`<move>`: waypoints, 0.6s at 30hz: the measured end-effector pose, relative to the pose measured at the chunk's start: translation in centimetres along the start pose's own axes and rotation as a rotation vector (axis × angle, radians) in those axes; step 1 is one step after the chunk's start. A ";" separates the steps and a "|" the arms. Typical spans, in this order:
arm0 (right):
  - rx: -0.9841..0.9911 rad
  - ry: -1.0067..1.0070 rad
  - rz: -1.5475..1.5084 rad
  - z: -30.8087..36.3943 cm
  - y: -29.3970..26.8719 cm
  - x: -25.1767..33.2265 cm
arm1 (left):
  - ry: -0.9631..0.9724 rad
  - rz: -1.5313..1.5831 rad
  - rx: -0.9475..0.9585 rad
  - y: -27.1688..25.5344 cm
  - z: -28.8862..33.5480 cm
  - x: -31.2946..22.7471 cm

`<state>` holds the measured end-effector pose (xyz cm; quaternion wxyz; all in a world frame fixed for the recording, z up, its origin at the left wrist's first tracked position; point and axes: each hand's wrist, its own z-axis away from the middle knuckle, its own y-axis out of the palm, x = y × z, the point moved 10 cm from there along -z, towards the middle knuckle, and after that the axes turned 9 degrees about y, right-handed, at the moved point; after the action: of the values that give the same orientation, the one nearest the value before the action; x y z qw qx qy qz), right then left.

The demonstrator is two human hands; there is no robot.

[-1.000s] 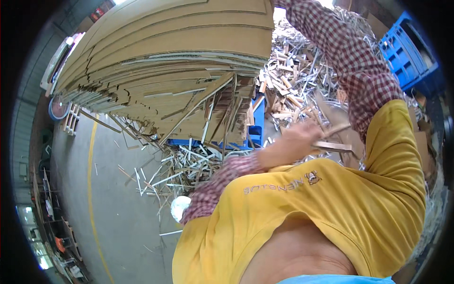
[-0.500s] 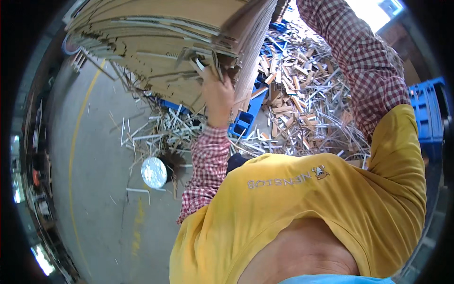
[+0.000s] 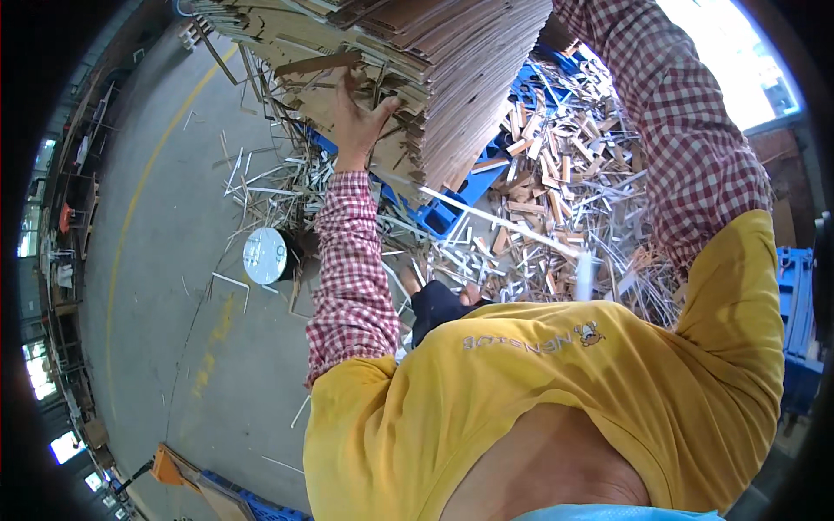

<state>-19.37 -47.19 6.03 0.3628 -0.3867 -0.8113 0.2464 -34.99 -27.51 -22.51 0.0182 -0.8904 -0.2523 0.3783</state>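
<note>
A tall stack of brown cardboard sheets fills the top of the head view, with ragged edges and loose strips hanging off its near side. My left hand is raised against that side, thumb spread away from the fingers. Its fingertips reach up to a brown cardboard strip and are partly hidden there; no firm grip shows. My right arm, in a checked sleeve, stretches up along the stack's right side, and its hand is out of view. A long pale strip and a blurred white scrap are beside the stack.
Beneath the stack is a blue plastic pallet. Cardboard offcuts lie heaped on the floor to the right, more strips to the left. A round white-topped drum stands left of my arm; a blue crate is far right.
My left hand has moved up and left along the stack, its thumb now spread from the fingers. The long pale strip and blurred scrap have appeared to its right. My view has shifted.
</note>
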 end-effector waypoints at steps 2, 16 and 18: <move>-0.049 0.067 -0.079 -1.0 0.4 -1.3 | -0.018 0.114 0.034 2.2 1.2 2.5; -0.233 0.009 -0.464 -2.6 -2.4 -5.1 | 0.277 0.317 0.385 6.0 5.1 -14.6; -0.139 -0.015 -0.475 1.5 -2.5 -2.0 | -0.045 0.408 -0.157 -5.7 -2.2 -10.0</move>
<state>-20.83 -50.44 6.02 0.3772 -0.2074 -0.8970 0.1008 -41.89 -26.82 -13.03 -0.1337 -0.9130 -0.0962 0.3732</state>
